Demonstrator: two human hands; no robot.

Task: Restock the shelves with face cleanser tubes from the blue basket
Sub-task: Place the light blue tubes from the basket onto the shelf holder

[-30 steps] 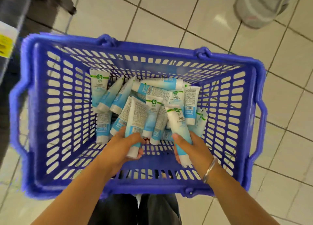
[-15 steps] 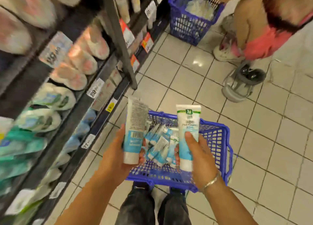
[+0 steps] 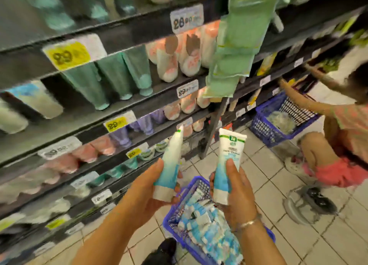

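Dark store shelving (image 3: 139, 107) crowded with blurred tubes and price tags fills the left of the aisle, with pale floor tiles (image 3: 278, 185) running off to the right. Against it the left hand (image 3: 147, 187) is raised with its fingers (image 3: 159, 165) clamped round a face cleanser tube (image 3: 171, 163); the white cap sits below the fingers and the crimped end rises above them, tilted toward the shelves, seemingly so it can go in cap-down like the stock already displayed. Just beside it the right hand (image 3: 237, 191) grips a second tube (image 3: 227, 165) the same way, thumb pressed across the printed front, label facing the wearer, likely to check the product before placing it. Both forearms reach up and forward from the bottom edge, wrists cocked back, a bracelet (image 3: 249, 223) on the right one. Beneath the fingers, the blue basket (image 3: 171, 221) on the floor holds many more tubes, so restocking appears far from finished. Farther right, another person (image 3: 336, 145) crouches by a second blue basket (image 3: 262, 129).
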